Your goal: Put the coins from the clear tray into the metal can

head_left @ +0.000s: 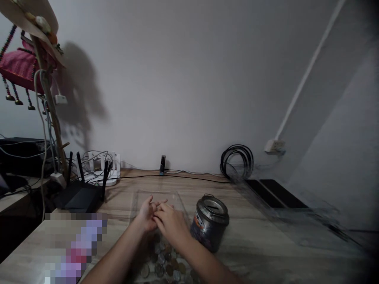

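My left hand point(147, 216) is turned palm up above the table, thumb stretched out and fingers slightly curled. Across its palm reach the fingers of my right hand point(173, 224), bent and close together; whatever lies between the two hands is hidden. Below my wrists, many loose coins point(168, 265), silver and copper coloured, lie spread out. Just right of my right hand stands a dark round coin bank point(211, 225) with a slot in its metal lid. A clear plastic tray point(139, 197) shows behind my hands.
A black router point(81, 196) and a white router point(111, 175) stand at the left. A small dark bottle point(162, 165) is by the wall. Coiled black cable point(237, 161) leans at the back right, near a clear plastic case point(308, 225) with black panels.
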Tool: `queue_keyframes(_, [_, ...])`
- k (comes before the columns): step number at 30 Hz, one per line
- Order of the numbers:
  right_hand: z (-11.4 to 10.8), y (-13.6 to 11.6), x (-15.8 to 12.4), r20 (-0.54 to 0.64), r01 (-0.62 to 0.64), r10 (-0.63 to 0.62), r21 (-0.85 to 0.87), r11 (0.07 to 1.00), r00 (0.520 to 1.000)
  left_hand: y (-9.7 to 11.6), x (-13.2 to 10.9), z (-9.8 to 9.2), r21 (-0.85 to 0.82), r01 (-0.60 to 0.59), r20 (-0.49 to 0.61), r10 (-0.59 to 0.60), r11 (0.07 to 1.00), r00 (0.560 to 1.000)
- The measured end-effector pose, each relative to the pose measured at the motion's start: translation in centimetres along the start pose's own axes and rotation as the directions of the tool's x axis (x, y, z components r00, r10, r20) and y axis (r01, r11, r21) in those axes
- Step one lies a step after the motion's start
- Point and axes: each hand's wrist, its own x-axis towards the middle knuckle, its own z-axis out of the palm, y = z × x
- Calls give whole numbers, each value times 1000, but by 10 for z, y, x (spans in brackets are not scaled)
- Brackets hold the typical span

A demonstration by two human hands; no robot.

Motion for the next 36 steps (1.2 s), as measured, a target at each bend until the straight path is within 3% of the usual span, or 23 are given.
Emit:
queue_keyframes(2, [-6, 3, 0, -27, 53, -54, -33, 998, 998, 1, -1, 2, -30, -12, -12, 12, 999, 1000])
queue_keyframes(4, [-23, 20, -3, -155, 61, -62, -10, 998, 986, 2, -3, 4, -47, -54, -9, 54, 997, 999])
queue_keyframes(7, [-64, 68, -14, -327, -77, 103, 91, 993, 939, 5, -5, 5, -42, -98, -7, 98, 994, 995])
queue_keyframes(9, [-89, 102, -23, -263, -141, 153, 61, 988, 953, 6, -5, 5, -33, -94, -28, 93, 995, 995])
queue_keyframes(11, [-104, 127, -31, -117, -109, 111, 23, 994, 987, 7, -5, 5, -21, -96, -55, 95, 995, 994])
queue_keyframes(13, [-109, 138, -36, -8, -58, 58, 10, 998, 998, 7, -6, 6, 2, -91, -66, 91, 996, 994])
queue_keyframes(15, [-107, 141, -37, 14, -50, 50, -14, 999, 999, 7, -7, 8, 23, -89, -51, 90, 996, 995])
queue_keyframes(21, [-105, 138, -35, -36, -129, 126, -110, 986, 991, 8, -13, 14, 45, -83, -21, 84, 996, 996])
queue_keyframes(25, [-95, 100, -38, -190, -116, 117, 16, 993, 975, 6, -16, 19, 5, -80, 38, 80, 997, 996])
queue_keyframes(30, [-48, 32, -18, -45, 59, -56, 64, 996, 997, 7, -22, 24, -39, -106, 174, 112, 994, 978])
queue_keyframes(36, [-7, 13, 3, 13, 33, -33, -31, 999, 999, 9, -19, 22, -8, -33, 124, 34, 999, 992])
